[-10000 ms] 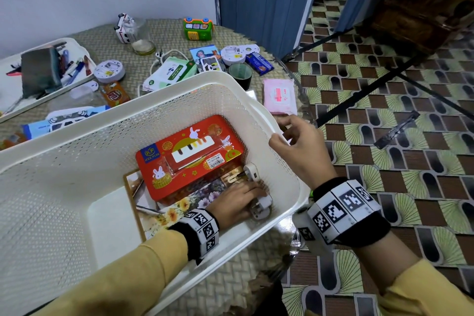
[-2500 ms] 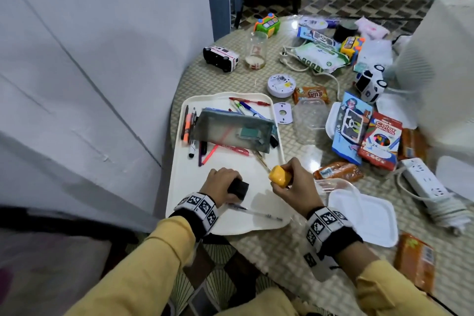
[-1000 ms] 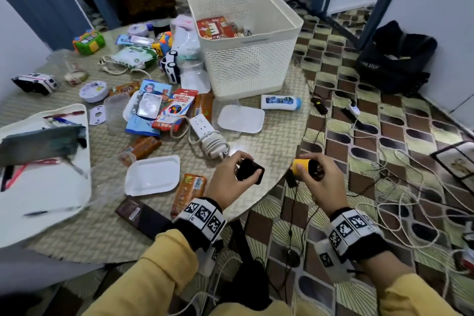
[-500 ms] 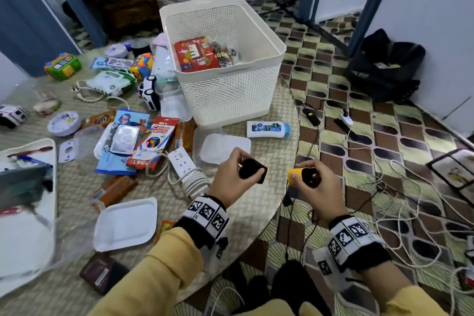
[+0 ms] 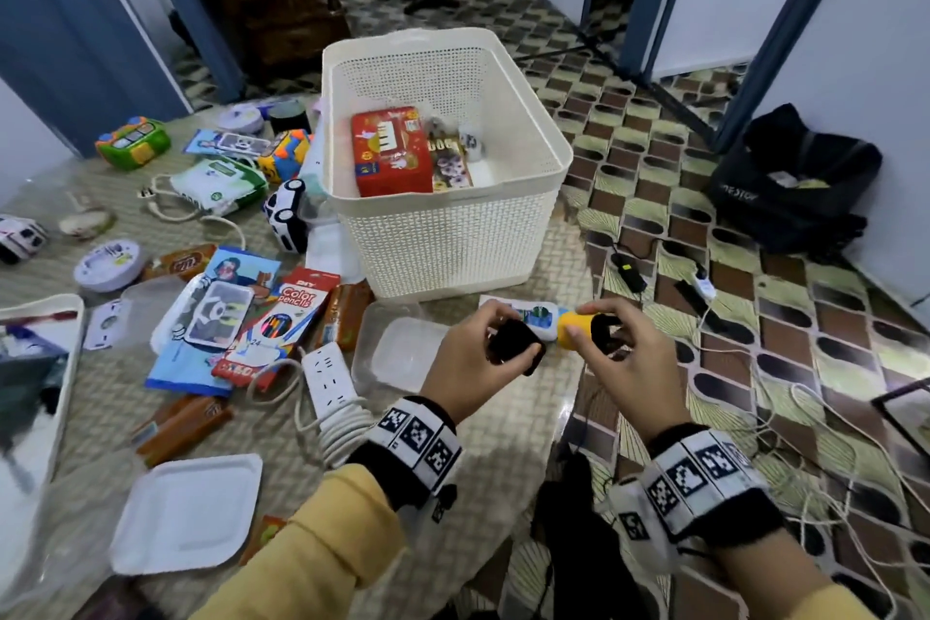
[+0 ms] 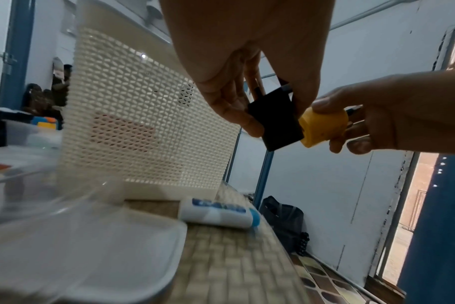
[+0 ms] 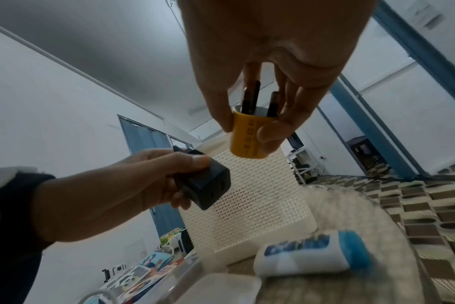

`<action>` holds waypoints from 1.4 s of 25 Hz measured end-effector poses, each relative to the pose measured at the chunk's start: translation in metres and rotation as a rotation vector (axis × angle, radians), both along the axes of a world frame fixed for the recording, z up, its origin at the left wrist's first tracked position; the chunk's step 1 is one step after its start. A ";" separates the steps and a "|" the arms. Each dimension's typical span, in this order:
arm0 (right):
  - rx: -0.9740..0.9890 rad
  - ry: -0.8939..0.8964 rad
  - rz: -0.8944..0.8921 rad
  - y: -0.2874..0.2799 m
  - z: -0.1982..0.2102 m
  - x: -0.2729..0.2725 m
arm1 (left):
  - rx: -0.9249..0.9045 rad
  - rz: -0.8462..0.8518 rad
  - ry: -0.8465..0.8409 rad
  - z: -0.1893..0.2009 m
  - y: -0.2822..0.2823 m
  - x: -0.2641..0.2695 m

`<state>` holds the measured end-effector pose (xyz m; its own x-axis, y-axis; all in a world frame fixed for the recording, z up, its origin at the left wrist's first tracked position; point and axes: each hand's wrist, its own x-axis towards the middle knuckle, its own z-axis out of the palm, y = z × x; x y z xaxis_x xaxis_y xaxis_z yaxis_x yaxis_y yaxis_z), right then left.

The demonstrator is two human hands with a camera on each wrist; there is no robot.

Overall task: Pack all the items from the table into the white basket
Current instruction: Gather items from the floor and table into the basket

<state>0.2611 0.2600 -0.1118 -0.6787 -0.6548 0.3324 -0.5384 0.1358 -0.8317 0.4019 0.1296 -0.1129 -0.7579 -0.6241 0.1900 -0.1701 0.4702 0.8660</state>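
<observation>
Woven matting covers the round table (image 5: pixel 503 423). From the head view, the left hand (image 5: pixel 470 360) pinches a black plug (image 5: pixel 514 346) and the right hand (image 5: pixel 624 357) grips a yellow plug (image 5: pixel 573 335), both raised just short of the perforated white basket (image 5: pixel 443 237). Left wrist view: the matte black block nearly touches the yellow one. Right wrist view: dark prongs point up between the fingers (image 7: pixel 221 107); a tube (image 7: pixel 312 255) lies below.

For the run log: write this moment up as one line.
left hand: holds black plug adapter | right hand: holds yellow plug | both short of white basket | many items on table
</observation>
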 end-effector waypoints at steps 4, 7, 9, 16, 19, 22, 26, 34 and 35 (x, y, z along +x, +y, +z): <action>0.002 0.080 0.077 -0.032 0.004 -0.066 | -0.038 0.004 0.029 0.011 -0.018 -0.060; 0.015 0.099 0.111 -0.051 0.011 -0.130 | -0.100 0.047 -0.001 0.016 -0.027 -0.119; 0.036 0.099 0.145 -0.056 0.017 -0.176 | -0.105 0.101 -0.002 0.020 -0.026 -0.164; 0.067 0.083 0.260 -0.067 0.033 -0.318 | -0.109 0.222 -0.036 0.035 -0.023 -0.291; 0.085 0.146 0.270 -0.083 0.040 -0.352 | -0.156 0.310 -0.050 0.046 -0.031 -0.326; 0.058 0.180 0.329 -0.111 0.051 -0.380 | -0.178 0.351 -0.039 0.060 -0.050 -0.352; 0.051 0.181 0.463 -0.166 0.070 -0.406 | -0.229 0.447 -0.002 0.082 -0.088 -0.368; 0.042 0.259 0.829 -0.314 0.115 -0.403 | -0.224 0.615 -0.100 0.152 -0.175 -0.356; 0.021 0.268 0.858 -0.332 0.122 -0.398 | -0.235 0.649 -0.115 0.161 -0.185 -0.349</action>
